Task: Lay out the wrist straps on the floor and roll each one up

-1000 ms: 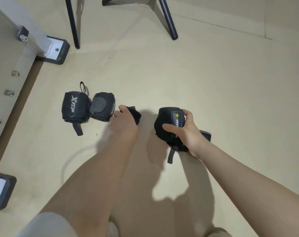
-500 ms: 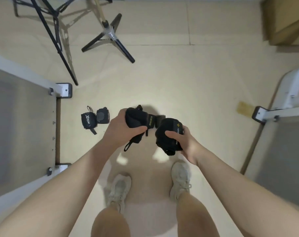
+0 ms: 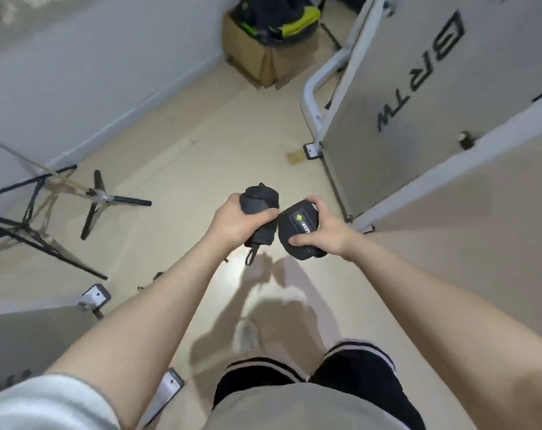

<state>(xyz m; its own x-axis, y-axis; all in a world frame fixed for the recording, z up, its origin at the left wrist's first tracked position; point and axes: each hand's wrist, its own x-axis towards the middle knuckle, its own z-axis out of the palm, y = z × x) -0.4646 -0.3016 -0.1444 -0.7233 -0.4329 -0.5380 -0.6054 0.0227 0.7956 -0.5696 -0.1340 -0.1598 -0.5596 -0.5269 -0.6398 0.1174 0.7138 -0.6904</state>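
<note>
Left hand [image 3: 232, 220]: we grip one rolled black wrist strap [image 3: 261, 212].
Right hand [image 3: 321, 231]: we clasp a second rolled strap [image 3: 294, 231], held above the floor [image 3: 186, 169].

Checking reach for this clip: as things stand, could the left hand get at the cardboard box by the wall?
Probably not. The left hand grips a rolled strap and is full, and the cardboard box sits far across the open floor, well beyond the outstretched arm. Nothing blocks the way; the person would have to walk over.

Both bare forearms reach forward, the left hand [image 3: 235, 220] and right hand [image 3: 321, 232] side by side, each with fingers curled around a rolled strap.
</note>
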